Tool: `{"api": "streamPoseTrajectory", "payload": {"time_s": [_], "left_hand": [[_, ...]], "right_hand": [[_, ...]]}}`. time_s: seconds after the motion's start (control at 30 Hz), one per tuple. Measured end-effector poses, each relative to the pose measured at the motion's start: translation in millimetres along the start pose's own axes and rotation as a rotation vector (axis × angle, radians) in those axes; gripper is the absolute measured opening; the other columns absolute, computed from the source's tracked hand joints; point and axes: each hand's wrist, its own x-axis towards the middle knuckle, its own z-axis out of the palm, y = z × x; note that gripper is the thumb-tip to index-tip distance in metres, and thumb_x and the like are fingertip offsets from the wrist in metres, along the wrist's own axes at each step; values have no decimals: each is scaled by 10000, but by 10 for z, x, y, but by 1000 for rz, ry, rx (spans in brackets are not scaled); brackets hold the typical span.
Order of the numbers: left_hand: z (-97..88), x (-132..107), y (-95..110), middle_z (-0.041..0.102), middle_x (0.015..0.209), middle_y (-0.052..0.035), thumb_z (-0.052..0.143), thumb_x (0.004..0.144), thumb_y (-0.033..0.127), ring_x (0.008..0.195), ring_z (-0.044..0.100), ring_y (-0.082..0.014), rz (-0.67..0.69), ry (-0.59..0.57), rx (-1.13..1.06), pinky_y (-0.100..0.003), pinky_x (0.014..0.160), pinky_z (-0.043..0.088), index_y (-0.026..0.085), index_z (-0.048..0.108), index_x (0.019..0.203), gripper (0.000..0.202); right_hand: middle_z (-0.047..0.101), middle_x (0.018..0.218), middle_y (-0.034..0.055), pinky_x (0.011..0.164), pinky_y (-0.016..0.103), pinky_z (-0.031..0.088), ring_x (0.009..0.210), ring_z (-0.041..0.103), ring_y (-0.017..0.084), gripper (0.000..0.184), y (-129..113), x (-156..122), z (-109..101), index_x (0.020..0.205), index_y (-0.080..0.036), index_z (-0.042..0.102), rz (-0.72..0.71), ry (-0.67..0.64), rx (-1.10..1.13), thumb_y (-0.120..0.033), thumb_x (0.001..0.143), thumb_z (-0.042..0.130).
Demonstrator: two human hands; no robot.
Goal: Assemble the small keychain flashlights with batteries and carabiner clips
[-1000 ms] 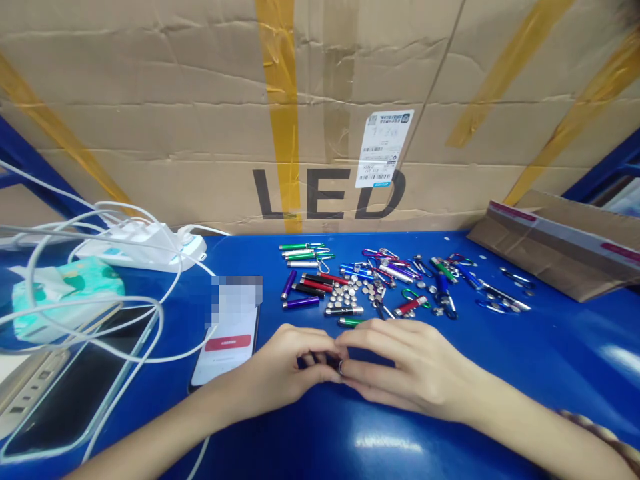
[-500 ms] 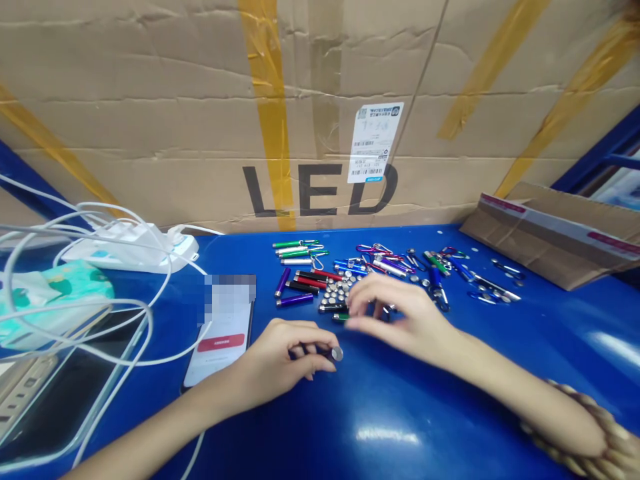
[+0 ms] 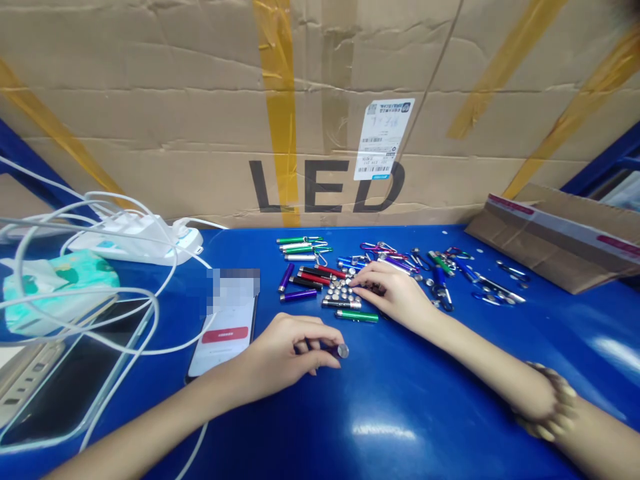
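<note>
My left hand (image 3: 287, 350) is closed round a small dark flashlight tube (image 3: 336, 349) whose silver end points right, low over the blue table (image 3: 390, 407). My right hand (image 3: 393, 291) reaches forward and rests fingers-down on a cluster of small silver button batteries (image 3: 340, 291); whether it holds one is hidden. Beside the batteries lie several mini flashlight bodies in purple (image 3: 299, 295), red, black and green (image 3: 357, 316).
A phone (image 3: 224, 333) with a lit screen lies left of my left hand. White cables (image 3: 100, 293), a power strip (image 3: 135, 241) and a tissue pack (image 3: 57, 290) fill the left. Carabiner clips (image 3: 443, 267) spread right. A big cardboard box (image 3: 320, 113) walls the back; folded cardboard (image 3: 555, 240) lies right.
My right hand left the tube that both hands held and moved forward onto the battery pile. My left hand stayed put, still gripping the tube.
</note>
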Motion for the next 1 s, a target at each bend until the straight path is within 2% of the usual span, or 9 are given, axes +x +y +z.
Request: {"api": "streamPoseTrajectory", "payload": {"time_s": [0.13, 0.23, 0.33, 0.5, 0.6, 0.77, 1.0], "left_hand": [[-27, -8, -1, 662, 761, -7, 583, 810, 101, 597, 600, -89, 74, -57, 12, -172, 582, 491, 160, 712, 838, 144], [-45, -14, -13, 701, 778, -20, 584, 833, 111, 710, 630, -112, 197, -118, 12, -188, 698, 495, 162, 725, 842, 150], [-48, -13, -32, 721, 798, -25, 582, 839, 123, 734, 646, -122, 237, -126, -13, -191, 702, 508, 172, 730, 877, 160], [-47, 2, -47, 728, 820, -21, 585, 835, 127, 730, 658, -121, 211, -120, -4, -190, 715, 511, 178, 731, 883, 162], [-53, 13, -45, 730, 816, -10, 588, 829, 126, 745, 663, -125, 176, -120, 3, -192, 727, 508, 188, 731, 862, 160], [-60, 27, -41, 732, 824, -3, 582, 820, 122, 756, 662, -128, 138, -118, 12, -200, 730, 500, 195, 730, 844, 167], [-74, 37, -18, 722, 827, -19, 592, 796, 131, 728, 647, -137, 58, -106, 14, -211, 686, 495, 175, 731, 840, 153]], "right_hand": [[647, 940, 58, 760, 305, 516, 869, 612, 174, 176, 8, 6, -9, 1000, -201, 674, -39, -17, -7, -220, 853, 579], [640, 940, 55, 751, 289, 512, 871, 608, 170, 158, 11, 7, -12, 962, -205, 693, -84, -36, -27, -219, 853, 580], [637, 949, 67, 742, 298, 509, 873, 600, 180, 167, 13, 10, -15, 954, -192, 698, -118, -44, -65, -219, 865, 560], [631, 995, 75, 733, 302, 493, 870, 592, 177, 277, 0, 23, -36, 1115, -228, 644, -227, -96, -140, -184, 913, 461], [636, 1004, 82, 719, 318, 478, 859, 596, 188, 287, -4, 26, -60, 1095, -240, 656, -272, -106, -190, -176, 918, 440], [645, 942, 77, 700, 314, 475, 826, 591, 188, 231, 36, 23, -75, 952, -209, 697, -235, -53, -208, -265, 913, 477], [633, 989, 73, 765, 327, 499, 889, 581, 192, 225, 46, 22, -68, 1061, -183, 654, -207, -54, -155, -249, 883, 532]]}}
